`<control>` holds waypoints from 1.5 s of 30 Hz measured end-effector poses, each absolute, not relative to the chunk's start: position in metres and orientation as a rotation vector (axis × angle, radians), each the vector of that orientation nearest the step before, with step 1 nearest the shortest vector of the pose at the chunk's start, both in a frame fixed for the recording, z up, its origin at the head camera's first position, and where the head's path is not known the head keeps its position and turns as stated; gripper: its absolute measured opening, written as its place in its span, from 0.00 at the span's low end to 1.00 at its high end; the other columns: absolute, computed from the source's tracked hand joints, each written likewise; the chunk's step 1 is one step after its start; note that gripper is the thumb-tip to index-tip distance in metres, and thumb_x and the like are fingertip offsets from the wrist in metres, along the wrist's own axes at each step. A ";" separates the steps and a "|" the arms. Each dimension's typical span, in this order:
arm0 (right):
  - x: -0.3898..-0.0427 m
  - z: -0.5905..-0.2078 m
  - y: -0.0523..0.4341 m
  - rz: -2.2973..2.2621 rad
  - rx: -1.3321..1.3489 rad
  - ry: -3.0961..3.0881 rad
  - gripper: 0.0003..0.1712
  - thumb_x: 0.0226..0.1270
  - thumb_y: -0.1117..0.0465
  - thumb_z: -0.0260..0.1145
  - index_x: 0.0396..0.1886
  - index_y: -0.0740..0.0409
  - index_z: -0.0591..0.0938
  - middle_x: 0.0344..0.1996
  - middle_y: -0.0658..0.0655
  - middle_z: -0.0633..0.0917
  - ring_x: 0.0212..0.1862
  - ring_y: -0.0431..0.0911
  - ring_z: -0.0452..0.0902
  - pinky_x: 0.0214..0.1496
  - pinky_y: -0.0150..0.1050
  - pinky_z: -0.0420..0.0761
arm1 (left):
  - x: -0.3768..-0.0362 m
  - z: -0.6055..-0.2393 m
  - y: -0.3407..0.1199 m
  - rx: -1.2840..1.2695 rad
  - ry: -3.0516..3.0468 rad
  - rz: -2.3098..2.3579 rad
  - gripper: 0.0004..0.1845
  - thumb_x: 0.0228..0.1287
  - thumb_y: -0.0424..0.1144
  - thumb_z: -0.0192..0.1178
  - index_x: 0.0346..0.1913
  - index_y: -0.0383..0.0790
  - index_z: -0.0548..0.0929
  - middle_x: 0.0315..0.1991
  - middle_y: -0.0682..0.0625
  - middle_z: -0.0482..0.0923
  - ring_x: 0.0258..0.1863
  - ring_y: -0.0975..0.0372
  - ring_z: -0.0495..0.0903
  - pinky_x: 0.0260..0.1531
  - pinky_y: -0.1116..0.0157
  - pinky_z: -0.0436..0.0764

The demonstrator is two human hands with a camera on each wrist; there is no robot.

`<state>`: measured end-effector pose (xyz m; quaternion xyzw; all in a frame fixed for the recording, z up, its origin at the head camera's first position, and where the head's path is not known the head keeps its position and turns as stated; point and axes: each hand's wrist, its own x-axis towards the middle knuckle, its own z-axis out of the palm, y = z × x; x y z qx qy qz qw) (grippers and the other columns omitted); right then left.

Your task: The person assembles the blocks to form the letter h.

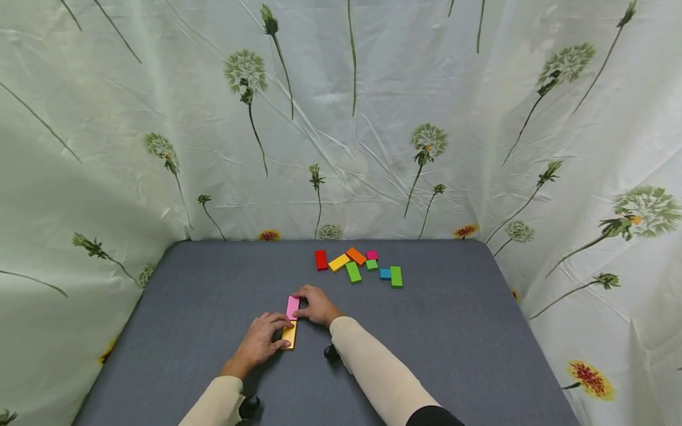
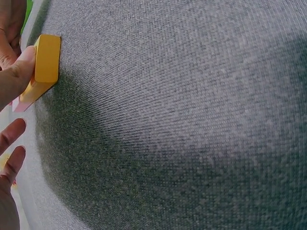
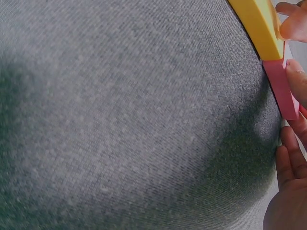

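Observation:
A yellow block point(image 1: 288, 338) and a pink block point(image 1: 292, 306) lie flat on the grey table, end to end and touching, the pink one farther away. My left hand point(image 1: 259, 340) holds the yellow block, thumb at its near end and fingertips toward the joint. With thumb and forefinger, my right hand point(image 1: 318, 306) grips the pink block from its right side. The left wrist view shows the left thumb against the yellow block point(image 2: 48, 60). In the right wrist view, the pink block point(image 3: 279, 88) meets the yellow block's end.
Farther back lie a red block point(image 1: 321, 260), a yellow block point(image 1: 338, 262), an orange block point(image 1: 356, 256), a small magenta block point(image 1: 372, 255), a blue block point(image 1: 385, 274) and several green blocks point(image 1: 396, 277). A flower-print curtain point(image 1: 367, 148) hangs behind the table point(image 1: 453, 331).

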<state>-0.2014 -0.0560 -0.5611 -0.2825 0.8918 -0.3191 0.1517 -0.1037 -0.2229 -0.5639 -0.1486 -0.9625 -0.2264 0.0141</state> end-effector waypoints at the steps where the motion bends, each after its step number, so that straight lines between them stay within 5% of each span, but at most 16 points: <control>1: -0.201 -0.561 -0.056 -0.912 -0.811 2.558 0.26 0.58 0.57 0.73 0.57 0.57 0.81 0.49 0.51 0.81 0.54 0.44 0.74 0.60 0.38 0.70 | -0.104 -0.564 -0.223 -0.458 -3.000 -0.709 0.19 0.45 0.40 0.76 0.43 0.41 0.86 0.48 0.49 0.80 0.49 0.54 0.75 0.49 0.51 0.70; 45: -0.204 -0.559 -0.048 -1.070 -0.739 2.465 0.28 0.55 0.58 0.75 0.57 0.56 0.80 0.47 0.52 0.80 0.50 0.44 0.74 0.56 0.37 0.72 | -0.105 -0.568 -0.225 -0.450 -3.007 -0.699 0.19 0.44 0.41 0.76 0.42 0.42 0.86 0.47 0.50 0.80 0.48 0.55 0.75 0.49 0.51 0.70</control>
